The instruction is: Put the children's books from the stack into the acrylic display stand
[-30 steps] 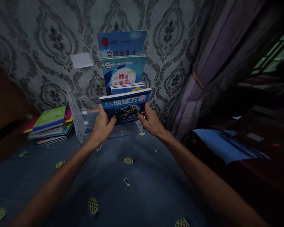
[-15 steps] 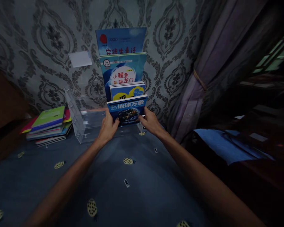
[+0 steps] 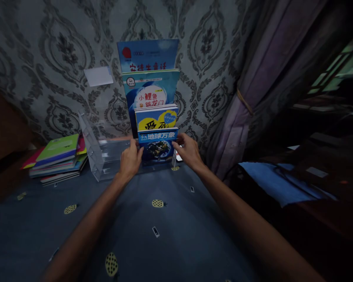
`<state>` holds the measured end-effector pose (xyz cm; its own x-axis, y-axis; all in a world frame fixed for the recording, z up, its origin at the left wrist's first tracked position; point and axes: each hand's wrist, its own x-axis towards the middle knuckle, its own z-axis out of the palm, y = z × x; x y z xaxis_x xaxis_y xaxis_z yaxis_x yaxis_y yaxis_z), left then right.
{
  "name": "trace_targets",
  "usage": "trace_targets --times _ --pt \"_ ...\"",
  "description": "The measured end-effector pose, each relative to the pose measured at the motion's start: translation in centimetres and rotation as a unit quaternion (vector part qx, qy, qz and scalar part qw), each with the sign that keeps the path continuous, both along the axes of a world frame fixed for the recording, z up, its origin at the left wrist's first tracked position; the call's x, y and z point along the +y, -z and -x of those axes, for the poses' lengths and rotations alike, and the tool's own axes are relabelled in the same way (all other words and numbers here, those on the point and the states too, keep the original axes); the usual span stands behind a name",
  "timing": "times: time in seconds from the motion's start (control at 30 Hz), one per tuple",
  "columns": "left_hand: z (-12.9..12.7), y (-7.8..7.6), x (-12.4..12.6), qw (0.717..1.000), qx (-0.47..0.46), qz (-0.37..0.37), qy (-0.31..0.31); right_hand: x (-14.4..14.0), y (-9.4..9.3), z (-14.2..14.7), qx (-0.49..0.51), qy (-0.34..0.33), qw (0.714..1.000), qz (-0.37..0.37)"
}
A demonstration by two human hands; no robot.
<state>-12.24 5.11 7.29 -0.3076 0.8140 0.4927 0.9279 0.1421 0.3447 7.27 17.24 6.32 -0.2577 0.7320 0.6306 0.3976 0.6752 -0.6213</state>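
A small blue book with a globe on its cover (image 3: 158,149) stands upright at the front of a clear tiered rack (image 3: 91,150). My left hand (image 3: 130,158) grips its left edge, and my right hand (image 3: 188,150) has the upper right edge between thumb and fingers. Rising in steps behind it are a blue and yellow book (image 3: 155,118), a teal book (image 3: 151,88) and a tall blue book (image 3: 148,53). The rack's left side shows as a stepped clear panel; its lower right part is mostly behind the books and my right hand.
Left of the rack lies a pile of books (image 3: 60,152), a green one on top. Dark blue cloth with pineapple prints (image 3: 132,219) covers the surface. A patterned wall (image 3: 211,51) rises behind; a tied curtain (image 3: 238,117) hangs at right, near a blue cloth-like item (image 3: 270,184).
The globe book has moved down and stands straighter, showing more of the blue and yellow book behind. Both hands stay at its sides. The view has shifted slightly.
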Motion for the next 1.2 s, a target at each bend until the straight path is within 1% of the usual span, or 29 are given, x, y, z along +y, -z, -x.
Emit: trace_targets --times 0.1,0.23,0.43,0.7,0.97,1.2 --pt "0.1 0.1 0.2 1.000 0.012 0.003 -0.002 0.6 0.7 0.0 0.025 0.017 1.000 0.000" --pt "0.1 0.3 0.3 0.999 0.031 0.005 -0.006 1.1 1.3 0.1 0.024 0.021 0.999 -0.027" --pt "-0.4 0.1 0.3 0.999 0.022 0.016 -0.031 1.0 1.4 0.7 -0.010 0.021 0.999 -0.032" --pt "-1.2 0.2 0.4 0.994 0.065 0.068 -0.062 0.7 1.6 1.0 0.015 0.013 0.998 -0.059" --pt "-1.6 -0.2 0.4 0.989 0.087 0.102 -0.067 0.6 1.3 0.9 0.024 -0.003 0.999 -0.031" --pt "-1.5 0.1 0.3 0.985 0.102 0.123 -0.069 0.6 1.4 0.9 0.030 0.001 0.999 -0.028"
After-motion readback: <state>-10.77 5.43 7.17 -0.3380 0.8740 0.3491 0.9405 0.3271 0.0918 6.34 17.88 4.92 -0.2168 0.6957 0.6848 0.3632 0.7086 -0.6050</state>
